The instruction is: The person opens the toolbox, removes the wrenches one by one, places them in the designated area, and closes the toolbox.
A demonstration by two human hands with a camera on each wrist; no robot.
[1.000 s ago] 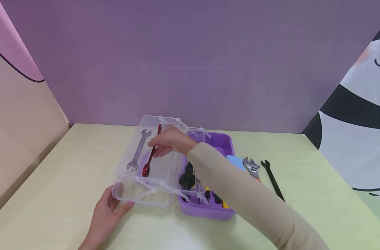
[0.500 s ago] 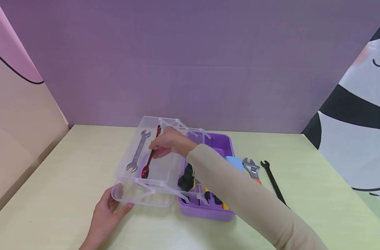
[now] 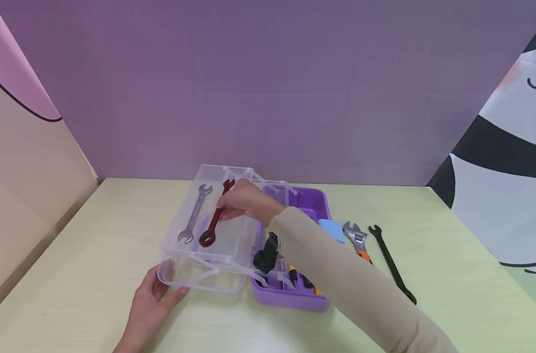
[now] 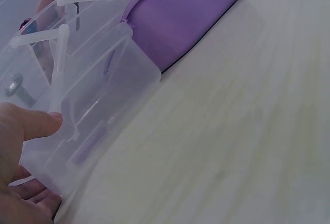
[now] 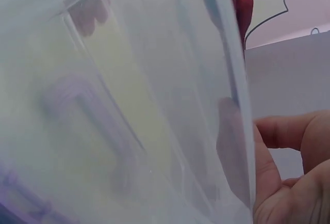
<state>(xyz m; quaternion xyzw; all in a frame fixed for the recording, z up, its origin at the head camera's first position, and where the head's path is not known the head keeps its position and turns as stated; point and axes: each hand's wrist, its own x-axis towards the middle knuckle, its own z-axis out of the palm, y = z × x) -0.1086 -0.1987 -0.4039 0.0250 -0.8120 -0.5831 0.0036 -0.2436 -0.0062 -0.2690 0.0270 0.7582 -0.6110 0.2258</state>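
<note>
In the head view, my right hand (image 3: 246,201) pinches a dark red combination wrench (image 3: 214,224) by the middle of its shaft. The wrench is over a clear plastic tray (image 3: 232,235), ring end towards me; I cannot tell whether it touches the tray. A silver open-end wrench (image 3: 194,214) lies in that tray, left of the red one. My left hand (image 3: 149,306) holds the near-left corner of the clear lid (image 3: 202,282) under the tray. In the left wrist view, the thumb (image 4: 44,123) is against the clear wall and the other fingers are low, near the table.
White hinge arms join the clear tray to a purple toolbox (image 3: 290,300). Inside it are a light blue item (image 3: 331,230) and yellow-and-black handles, partly hidden by my sleeve. An adjustable wrench (image 3: 357,238) and a black wrench (image 3: 391,262) lie to the right.
The red wrench has turned about its length, so its ring and open jaw now show flat. My right hand has shifted slightly right with it. The left hand has stayed in place.
</note>
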